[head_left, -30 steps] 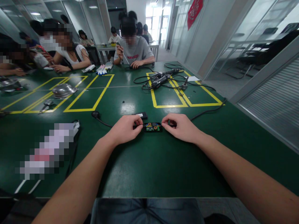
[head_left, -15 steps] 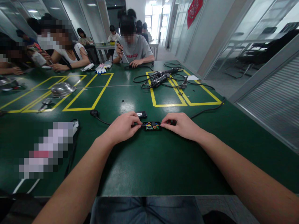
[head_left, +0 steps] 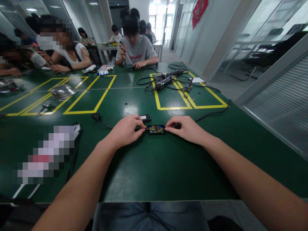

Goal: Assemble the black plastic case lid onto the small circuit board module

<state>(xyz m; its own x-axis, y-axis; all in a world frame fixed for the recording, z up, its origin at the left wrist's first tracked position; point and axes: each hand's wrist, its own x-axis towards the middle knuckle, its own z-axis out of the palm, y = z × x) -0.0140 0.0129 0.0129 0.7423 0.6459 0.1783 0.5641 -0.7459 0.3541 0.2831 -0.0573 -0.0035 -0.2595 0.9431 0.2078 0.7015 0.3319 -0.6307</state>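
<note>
A small open black case (head_left: 156,133) lies on the green table, with a circuit board (head_left: 153,131), copper-coloured ring coils and thin coloured wires showing inside. At its left end my left hand (head_left: 127,130) is closed, thumb and fingertips pinching the black cable (head_left: 106,125) where it enters. My right hand (head_left: 186,129) pinches at the opposite end, on the other black cable (head_left: 209,114); its fingers hide most of the grip. Just behind the case, near my left fingers, rests a loose black cover (head_left: 145,118) with a white label. A black plug (head_left: 96,116) ends the left cable.
Black corded tools (head_left: 166,81) lie in a tangle by yellow tape lines ahead. Farther left are a metal bowl (head_left: 64,92) and gloves (head_left: 103,70). A blurred-out item (head_left: 48,150) is at near left. Across the table a person (head_left: 136,48) holds a screwdriver (head_left: 127,56).
Both hands keep their pinch at the two ends of the case, with hardly any movement. The view has shifted very slightly.
</note>
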